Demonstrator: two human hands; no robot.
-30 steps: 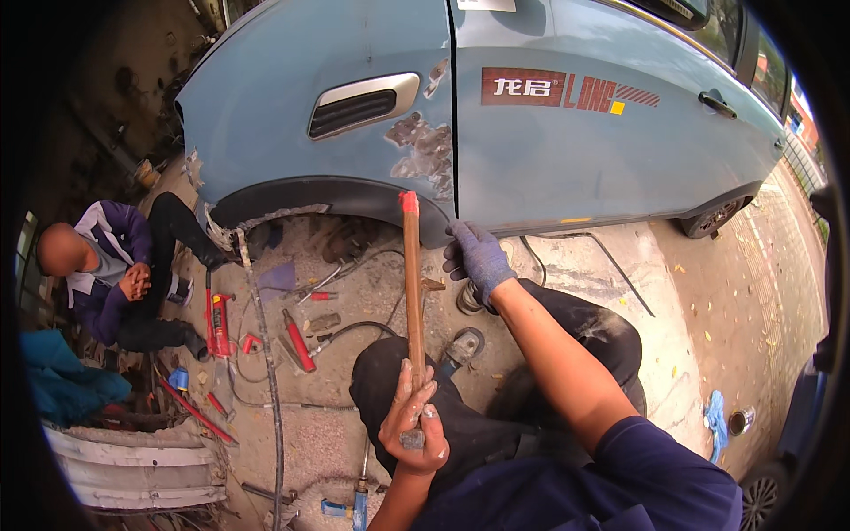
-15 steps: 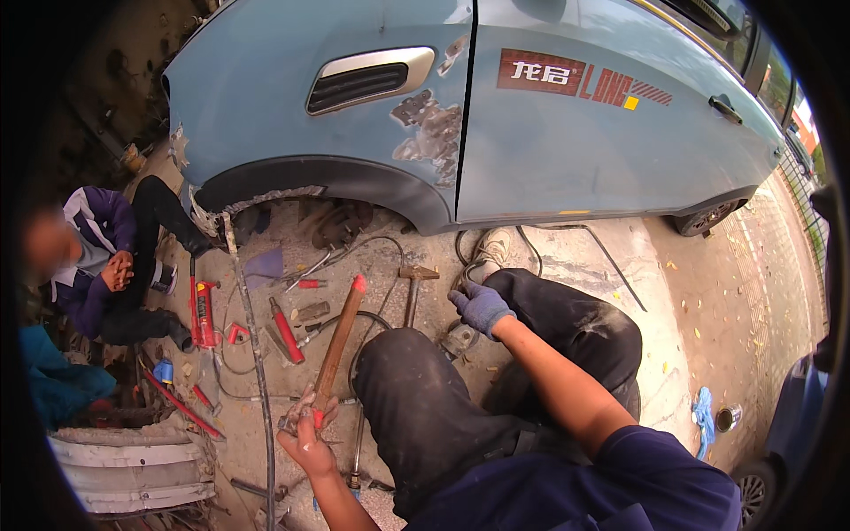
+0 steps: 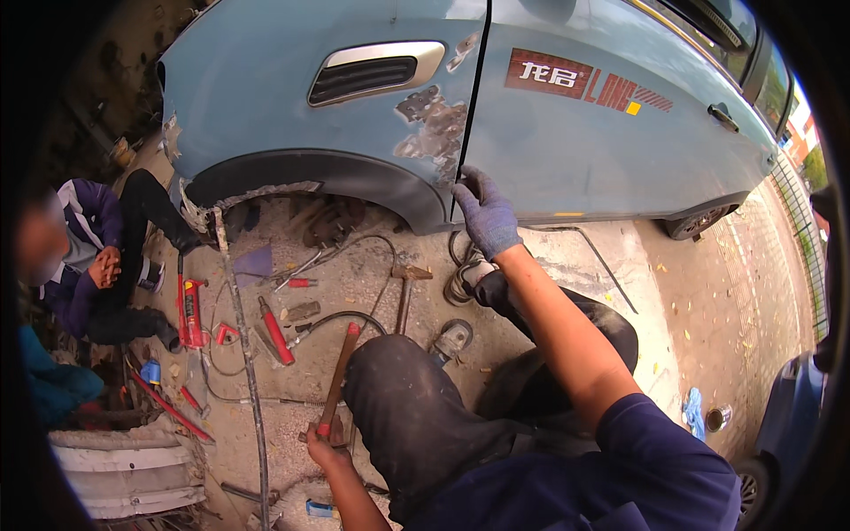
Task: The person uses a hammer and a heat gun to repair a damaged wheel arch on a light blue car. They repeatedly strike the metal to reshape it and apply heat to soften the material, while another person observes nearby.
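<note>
My left hand is low in the view beside my left knee, closed around the head end of a wooden-handled hammer; the red-tipped handle points up and away. My right hand, in a grey-blue work glove, reaches up to the car with its fingers stretched out. Its fingertips are at the lower seam between the front fender and the blue-grey door; whether they touch the metal I cannot tell. Just left of them is a scraped bare-metal patch on the fender.
Another hammer lies on the ground by my knee, near an angle grinder. Red-handled tools, hoses and a red jack lie leftward. A long bar crosses there. A person sits at far left with hands clasped.
My right hand has risen from above my knee to the door seam. My left hand has lowered slightly, and the hammer in it has dropped and tilted more upright.
</note>
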